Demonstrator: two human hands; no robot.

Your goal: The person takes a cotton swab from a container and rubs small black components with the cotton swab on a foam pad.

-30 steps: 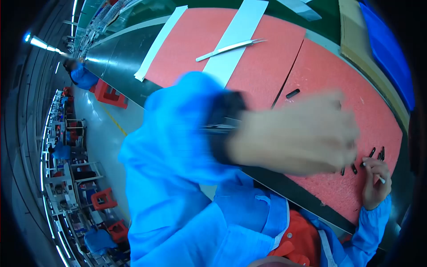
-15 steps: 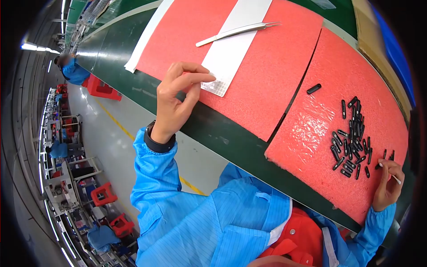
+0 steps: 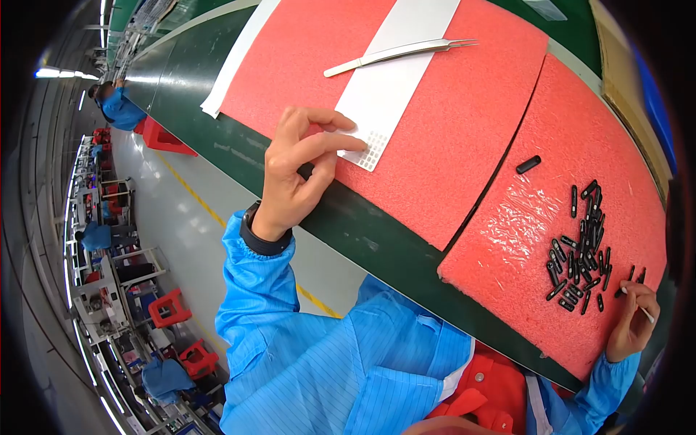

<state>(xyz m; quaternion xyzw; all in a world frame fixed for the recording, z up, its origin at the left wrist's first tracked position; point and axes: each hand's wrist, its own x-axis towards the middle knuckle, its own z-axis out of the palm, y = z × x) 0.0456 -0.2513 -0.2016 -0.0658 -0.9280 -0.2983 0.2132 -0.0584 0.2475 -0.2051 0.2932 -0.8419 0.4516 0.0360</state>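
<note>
My left hand [image 3: 301, 163] is over the near end of a white strip [image 3: 395, 80] that bears a grid of small grey pieces [image 3: 373, 150]. Its index finger reaches over the grid, the fingers are apart, and nothing shows between them. Steel tweezers [image 3: 399, 53] lie across the strip on the pink foam mat [image 3: 464, 130]. At the far right my right hand [image 3: 632, 319] has its fingers pinched around a thin white-tipped stick [image 3: 647, 315]. Small black parts [image 3: 580, 264] lie in a pile just left of it, and a single black part [image 3: 528, 164] lies farther off.
A second pink foam mat [image 3: 573, 138], partly under clear film, carries the black parts. The green table edge [image 3: 377, 232] runs along the near side. Cardboard [image 3: 631, 94] borders the right. Co-workers in blue [image 3: 122, 109] and red stools [image 3: 169, 308] are at the left.
My left index finger has stretched out farther over the grid, uncovering more of it. The view has shifted slightly; my right hand keeps its pinch beside the pile.
</note>
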